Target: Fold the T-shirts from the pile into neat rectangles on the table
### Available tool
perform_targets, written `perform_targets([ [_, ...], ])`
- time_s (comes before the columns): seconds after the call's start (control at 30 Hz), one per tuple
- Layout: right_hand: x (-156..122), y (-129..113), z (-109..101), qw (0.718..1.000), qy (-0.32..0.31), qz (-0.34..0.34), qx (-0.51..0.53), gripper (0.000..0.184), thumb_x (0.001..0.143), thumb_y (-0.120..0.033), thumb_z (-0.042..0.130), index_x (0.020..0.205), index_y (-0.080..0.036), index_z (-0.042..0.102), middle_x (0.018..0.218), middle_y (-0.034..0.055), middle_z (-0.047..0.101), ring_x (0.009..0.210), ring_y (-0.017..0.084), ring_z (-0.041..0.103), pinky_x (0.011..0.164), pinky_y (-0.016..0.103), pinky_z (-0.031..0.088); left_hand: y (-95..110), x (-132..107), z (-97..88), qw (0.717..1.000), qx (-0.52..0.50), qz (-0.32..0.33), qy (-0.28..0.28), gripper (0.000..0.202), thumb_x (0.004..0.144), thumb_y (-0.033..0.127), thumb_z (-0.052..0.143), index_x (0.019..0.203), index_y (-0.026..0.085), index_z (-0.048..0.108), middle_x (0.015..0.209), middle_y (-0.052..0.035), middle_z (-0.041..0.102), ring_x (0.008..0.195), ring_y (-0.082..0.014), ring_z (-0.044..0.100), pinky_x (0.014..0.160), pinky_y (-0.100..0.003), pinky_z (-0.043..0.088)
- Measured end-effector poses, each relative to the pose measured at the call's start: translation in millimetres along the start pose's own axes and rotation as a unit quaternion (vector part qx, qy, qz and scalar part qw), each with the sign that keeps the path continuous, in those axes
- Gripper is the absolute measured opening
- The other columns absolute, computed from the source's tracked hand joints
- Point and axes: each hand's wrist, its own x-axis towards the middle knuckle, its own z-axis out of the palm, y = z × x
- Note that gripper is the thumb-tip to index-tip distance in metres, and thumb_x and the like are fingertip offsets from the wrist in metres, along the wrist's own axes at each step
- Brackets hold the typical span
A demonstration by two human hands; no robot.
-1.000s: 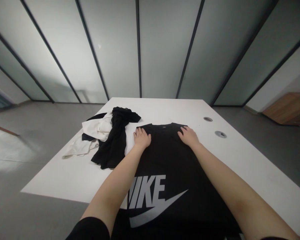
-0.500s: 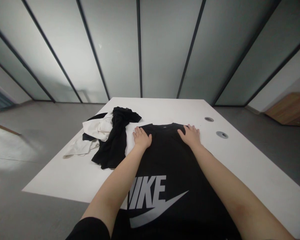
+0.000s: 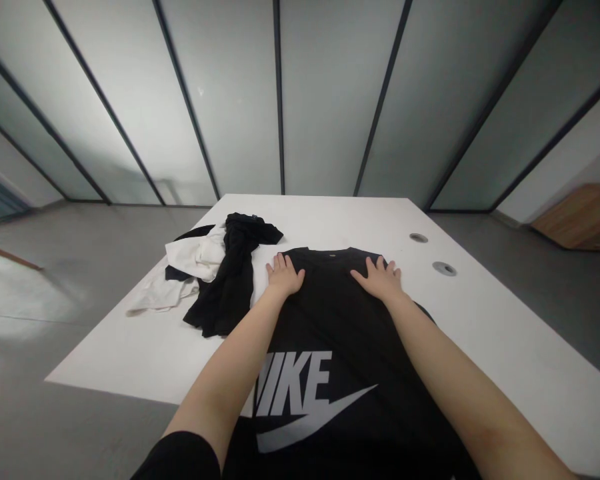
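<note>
A black T-shirt [image 3: 333, 320] with a large grey printed logo lies spread flat on the white table [image 3: 480, 320], its collar at the far end. My left hand [image 3: 284, 275] rests flat on the shirt's far left shoulder, fingers stretched out. On the far right shoulder my right hand [image 3: 381, 279] lies flat too, fingers spread. Neither hand holds anything. Both forearms reach out over the shirt.
A heap of black and white clothes [image 3: 210, 277] sits on the table just left of my left hand. Two round cable holes [image 3: 444, 268] are set in the tabletop at the right. Frosted glass panels stand behind the table, and a wooden cabinet [image 3: 577, 217] is far right.
My right hand has slid slightly nearer and rightwards across the shirt's shoulder, fingers more spread. The left hand has stayed almost in place. The collar shows more clearly between the hands.
</note>
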Motion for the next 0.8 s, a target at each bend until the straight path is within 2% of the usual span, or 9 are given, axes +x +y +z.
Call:
perform_targets([
  [0.07,-3.0,0.5,-4.0,1.0,0.021,0.007,0.011,0.091,0.102,-0.078,0.036,0.167,-0.015,0.044,0.175,0.024,0.033,0.158,0.057,0.027,0.125,0.071,0.021,-1.6,0.6,-3.6,1.0,-0.004,-0.002,-0.017,0.089,0.105,0.06,0.027,0.172,0.002,0.022,0.18,-0.0249,0.01,0.168,-0.0385,0.011,0.134,-0.058,0.014],
  [0.13,-4.0,2.8,-6.9,0.998,0.054,0.003,0.025,0.078,0.107,-0.067,0.034,0.163,-0.016,0.051,0.172,0.0211,0.039,0.157,0.054,0.031,0.126,0.07,0.024,-3.2,0.3,-9.2,0.999,-0.008,-0.008,-0.035,0.091,0.105,0.061,0.029,0.172,0.001,0.02,0.18,-0.0259,0.009,0.168,-0.0392,0.01,0.134,-0.057,0.015],
  [0.23,-3.1,6.5,-6.7,0.994,0.088,-0.044,0.044,0.063,0.111,-0.048,0.032,0.157,-0.014,0.058,0.168,0.0183,0.048,0.156,0.041,0.041,0.128,0.056,0.03,-4.7,-1.9,-18.8,0.998,-0.01,-0.013,-0.061,0.093,0.103,0.063,0.034,0.173,0.003,0.02,0.18,-0.0263,0.009,0.168,-0.0408,0.011,0.133,-0.058,0.018],
  [0.3,-2.6,6.8,-3.1,0.994,0.068,-0.079,0.034,0.061,0.11,-0.042,0.033,0.156,-0.011,0.058,0.167,0.0197,0.049,0.154,0.035,0.044,0.128,0.048,0.033,-3.3,-4.0,-23.2,0.998,-0.007,-0.009,-0.068,0.095,0.102,0.064,0.037,0.173,0.004,0.02,0.18,-0.0266,0.009,0.168,-0.0417,0.01,0.132,-0.059,0.019],
  [0.4,-3.9,3.3,3.9,0.997,0.009,-0.076,-0.005,0.068,0.111,-0.047,0.032,0.164,-0.008,0.046,0.173,0.0221,0.038,0.158,0.041,0.037,0.128,0.054,0.031,3.9,-7.5,-23.8,0.997,0.001,0.004,-0.073,0.096,0.102,0.066,0.035,0.172,0.002,0.021,0.18,-0.0275,0.008,0.168,-0.0428,0.008,0.132,-0.061,0.017],
  [0.47,-5.5,-0.3,6.9,0.998,-0.017,-0.05,-0.02,0.074,0.11,-0.054,0.029,0.17,-0.011,0.037,0.178,0.0216,0.029,0.161,0.046,0.029,0.128,0.06,0.026,10.6,-9.8,-20.4,0.996,0.005,0.007,-0.091,0.099,0.102,0.068,0.034,0.172,0.001,0.019,0.179,-0.0279,0.007,0.168,-0.0437,0.007,0.132,-0.063,0.015],
  [0.57,-6.7,-5.6,7.1,0.999,-0.038,-0.018,-0.022,0.081,0.109,-0.063,0.025,0.174,-0.015,0.03,0.18,0.0199,0.022,0.162,0.049,0.023,0.13,0.062,0.018,18.1,-10.8,-12.2,0.994,0.007,0.003,-0.109,0.102,0.101,0.07,0.032,0.174,0.002,0.013,0.18,-0.0261,0.001,0.168,-0.044,0.001,0.132,-0.064,0.011],
  [0.67,-4.2,-10.9,3.9,0.999,-0.049,0.007,-0.021,0.084,0.107,-0.066,0.023,0.175,-0.017,0.027,0.181,0.0188,0.019,0.163,0.051,0.019,0.13,0.064,0.014,18.4,-6.7,-3.5,0.995,0.003,0.01,-0.096,0.102,0.101,0.073,0.028,0.175,0.004,0.012,0.18,-0.0234,-0.002,0.168,-0.043,-0.003,0.133,-0.064,0.008],
  [0.8,6.0,-18.6,-0.8,0.998,-0.059,0.029,-0.009,0.084,0.106,-0.066,0.022,0.175,-0.017,0.025,0.182,0.0184,0.016,0.163,0.051,0.017,0.13,0.065,0.013,9.9,4.9,4.3,0.998,-0.009,0.031,-0.047,0.101,0.101,0.073,0.029,0.174,0.004,0.018,0.18,-0.025,0.006,0.168,-0.0433,0.003,0.133,-0.063,0.011],
])
